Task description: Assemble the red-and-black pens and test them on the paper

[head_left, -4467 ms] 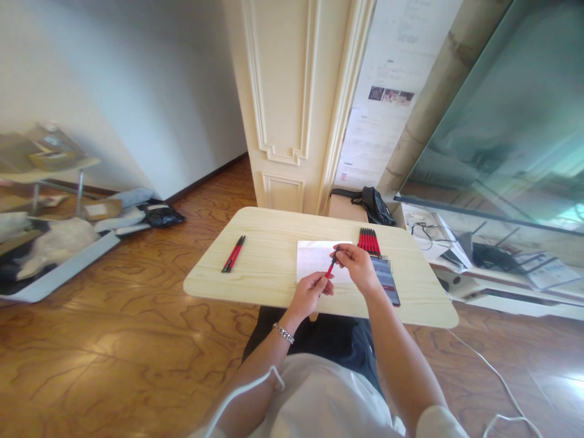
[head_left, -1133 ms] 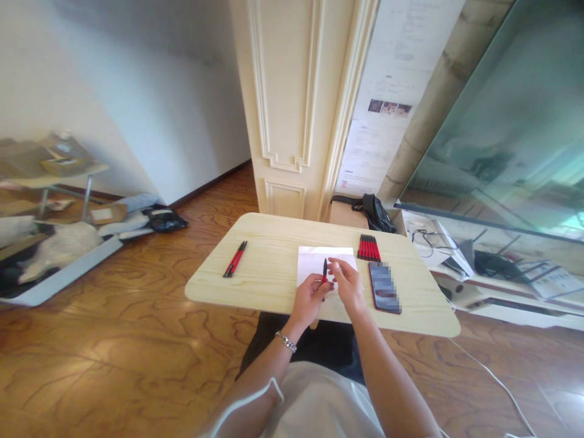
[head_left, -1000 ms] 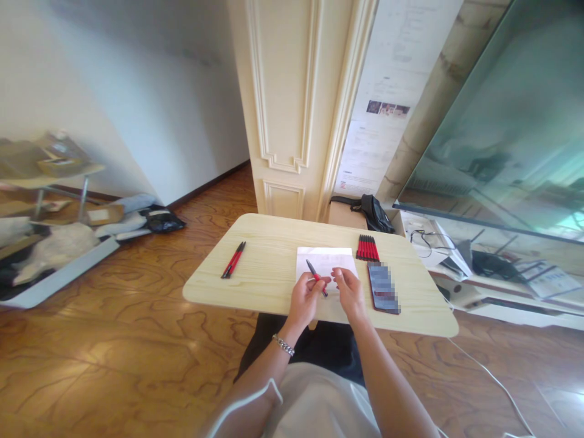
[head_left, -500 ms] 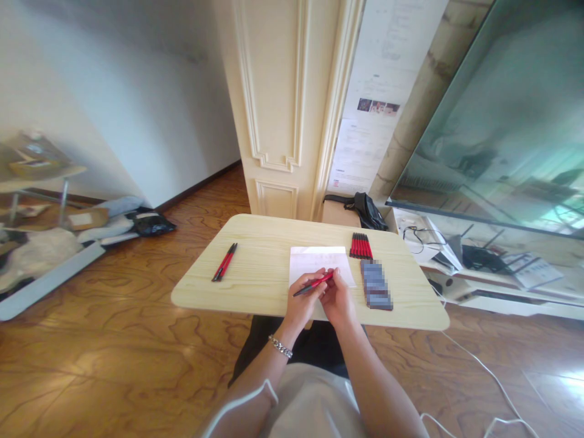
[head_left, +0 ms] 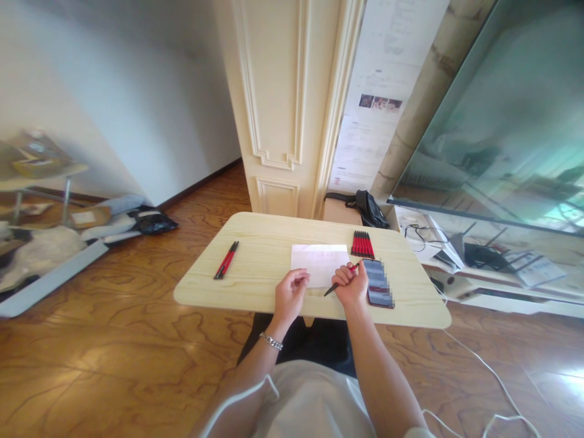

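My right hand [head_left: 353,287] is closed around a red and black pen [head_left: 331,289], its dark end pointing down and left over the near edge of the paper. Beside it, my left hand [head_left: 291,295] has its fingers curled in together at the paper's lower left corner, with nothing seen in them. The white paper sheet [head_left: 314,258] bears faint writing. Two more red and black pens [head_left: 225,260] lie side by side on the left of the table. Several like them form a neat row [head_left: 362,244] at the back right. A phone [head_left: 378,285] lies just right of my right hand.
The pale wooden table [head_left: 260,243] has rounded corners. Behind it stand a cream panelled door [head_left: 278,79] and a black bag [head_left: 367,207]. A large screen [head_left: 497,121] is at the right, with a white cable [head_left: 483,359] on the floor. Packages [head_left: 155,220] lie at far left.
My hands have moved apart. The pen, before held across both hands, is now in my right hand alone, which has shifted right; my left hand has moved left without it.
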`<state>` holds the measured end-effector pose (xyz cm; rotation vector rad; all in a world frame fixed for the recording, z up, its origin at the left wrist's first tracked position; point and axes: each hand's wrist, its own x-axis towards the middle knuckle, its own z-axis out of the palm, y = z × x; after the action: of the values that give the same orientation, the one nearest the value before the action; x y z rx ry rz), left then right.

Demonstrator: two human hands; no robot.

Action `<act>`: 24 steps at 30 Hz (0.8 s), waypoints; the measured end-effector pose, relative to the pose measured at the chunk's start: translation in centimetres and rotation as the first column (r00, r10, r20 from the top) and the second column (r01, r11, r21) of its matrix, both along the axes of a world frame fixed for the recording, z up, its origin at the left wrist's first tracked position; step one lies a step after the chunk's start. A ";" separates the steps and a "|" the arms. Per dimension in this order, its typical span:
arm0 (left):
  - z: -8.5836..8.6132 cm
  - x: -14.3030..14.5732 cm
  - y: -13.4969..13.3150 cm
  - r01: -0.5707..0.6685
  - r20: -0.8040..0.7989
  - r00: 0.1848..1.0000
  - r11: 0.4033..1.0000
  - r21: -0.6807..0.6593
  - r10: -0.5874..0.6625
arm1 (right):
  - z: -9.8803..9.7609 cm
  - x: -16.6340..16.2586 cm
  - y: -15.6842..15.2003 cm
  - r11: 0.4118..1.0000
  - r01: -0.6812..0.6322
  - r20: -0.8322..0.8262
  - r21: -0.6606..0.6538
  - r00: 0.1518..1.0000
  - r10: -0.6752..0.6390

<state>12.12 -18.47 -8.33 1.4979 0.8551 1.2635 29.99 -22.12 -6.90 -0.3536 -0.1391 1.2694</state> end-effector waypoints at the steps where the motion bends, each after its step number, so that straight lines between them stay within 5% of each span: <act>1: 0.1 0.0 0.0 0.000 -0.003 1.000 1.000 -0.002 0.000 | -0.1 0.0 0.1 1.000 -0.004 -0.011 -0.007 1.000 0.004; 14: 0.4 -0.1 -0.2 0.008 -0.005 1.000 1.000 -0.005 -0.008 | 0.8 0.0 0.0 0.988 0.114 0.174 -0.101 0.980 -0.095; 24: 0.1 -0.1 -0.1 0.000 -0.034 0.999 1.000 0.017 0.001 | 0.7 0.0 0.2 0.994 0.101 0.109 -0.042 0.989 -0.096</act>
<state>12.07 -18.62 -8.26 1.5366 0.8683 1.2520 29.99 -21.97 -6.23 -0.4645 -0.1809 1.1575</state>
